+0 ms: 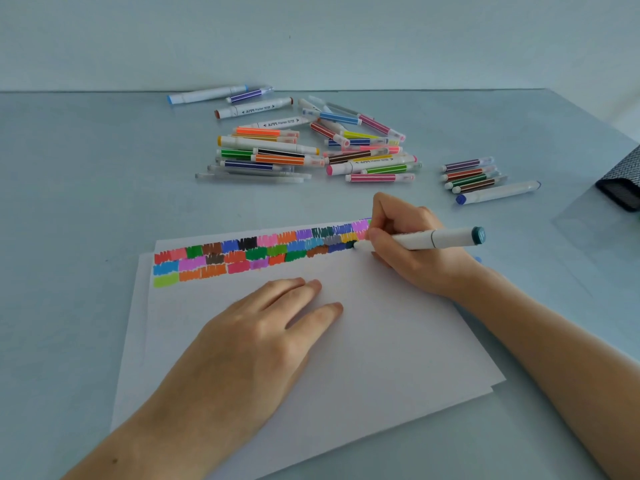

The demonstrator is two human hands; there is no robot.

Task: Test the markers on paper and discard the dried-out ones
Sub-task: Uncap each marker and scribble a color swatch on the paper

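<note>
White paper (363,341) lies before me, its top edge covered with rows of coloured test scribbles (242,254). My right hand (412,244) grips a white marker with a dark teal end cap (436,239), its tip touching the paper at the right end of the scribbles beside a dark green patch. My left hand (256,334) rests flat on the paper with fingers straight. A big pile of markers (304,147) lies beyond the paper. A smaller group of markers (485,180) lies apart at the right.
The table (69,237) is pale blue-grey and meets a wall at the back. A dark woven pouch (621,183) sits at the right edge. Three markers (225,98) lie apart at the back left of the pile.
</note>
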